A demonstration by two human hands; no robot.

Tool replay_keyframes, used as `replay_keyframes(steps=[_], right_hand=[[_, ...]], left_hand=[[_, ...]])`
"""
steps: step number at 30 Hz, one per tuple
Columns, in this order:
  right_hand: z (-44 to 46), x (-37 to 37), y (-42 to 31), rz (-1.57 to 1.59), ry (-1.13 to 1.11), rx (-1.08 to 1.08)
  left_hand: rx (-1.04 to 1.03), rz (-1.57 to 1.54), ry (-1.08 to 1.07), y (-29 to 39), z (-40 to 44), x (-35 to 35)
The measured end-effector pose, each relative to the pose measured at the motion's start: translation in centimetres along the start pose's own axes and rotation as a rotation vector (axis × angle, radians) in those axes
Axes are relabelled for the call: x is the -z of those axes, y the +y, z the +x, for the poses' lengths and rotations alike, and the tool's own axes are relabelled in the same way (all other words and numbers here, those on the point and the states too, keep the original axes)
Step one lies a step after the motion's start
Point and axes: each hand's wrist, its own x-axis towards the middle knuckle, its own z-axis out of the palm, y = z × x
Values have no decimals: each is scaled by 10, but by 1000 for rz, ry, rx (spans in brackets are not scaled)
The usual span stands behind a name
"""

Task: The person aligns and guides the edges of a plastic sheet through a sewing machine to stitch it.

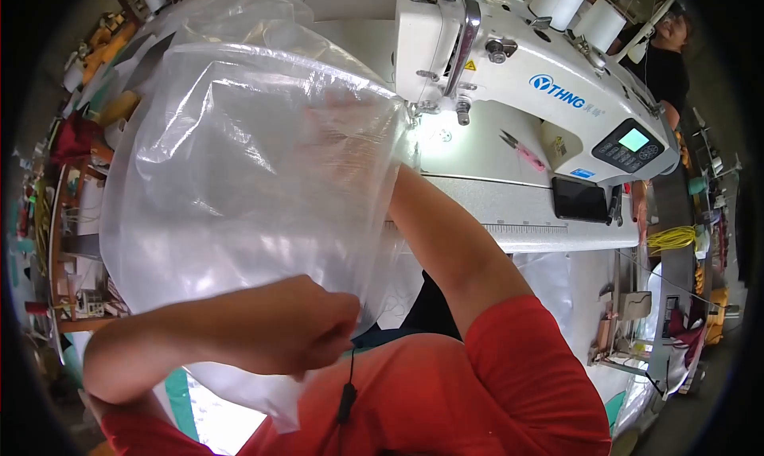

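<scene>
Head view shows a big clear plastic (pixel 231 177) bunched up in front of a white sewing machine (pixel 509 66); it is shiny and full of folds, and it lies to the left of the needle; its right edge comes right up beside the needle end, but I cannot tell if the needle is in it.

The right hand (pixel 346 134) is behind or inside the plastic, so it looks foggy; its fingers are too blurry for me to tell if they grip or lie flat; its arm goes in under the right edge of the plastic. The left hand (pixel 318 329) is lower down, in front of the plastic and close to the red shirt (pixel 541 360); its fingers are curled into a fist; I cannot tell if some plastic is pinched inside.

A bright light shines on the table (pixel 469 187) by the needle; pink snips (pixel 523 150) lie under the machine's arm; a black phone (pixel 580 200) lies at the right, near the machine's base; a ruler (pixel 525 228) runs along the front edge of the table; the machine has blue letters and a small green screen (pixel 634 140); two white spools (pixel 559 2) stand behind it.

Far to the right, a person (pixel 664 66) in black is behind the machine; yellow cord (pixel 672 239) lies in a loop below.
</scene>
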Motion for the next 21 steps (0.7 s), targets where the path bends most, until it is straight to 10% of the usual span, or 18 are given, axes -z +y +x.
replay_keyframes(steps=[5, 16, 19, 21], right_hand=[[17, -9, -9, -41, 48, -72], [-22, -5, -12, -87, 264, -92], [-39, -2, -13, 37, 8, -171], [-84, -2, -25, 691, 25, 11]], left_hand=[[-304, -103, 47, -20, 31, -24], [-298, 103, 170, -59, 78, -64], [-192, 265, 195, -52, 73, -61], [-103, 321, 189, -48, 56, -57]])
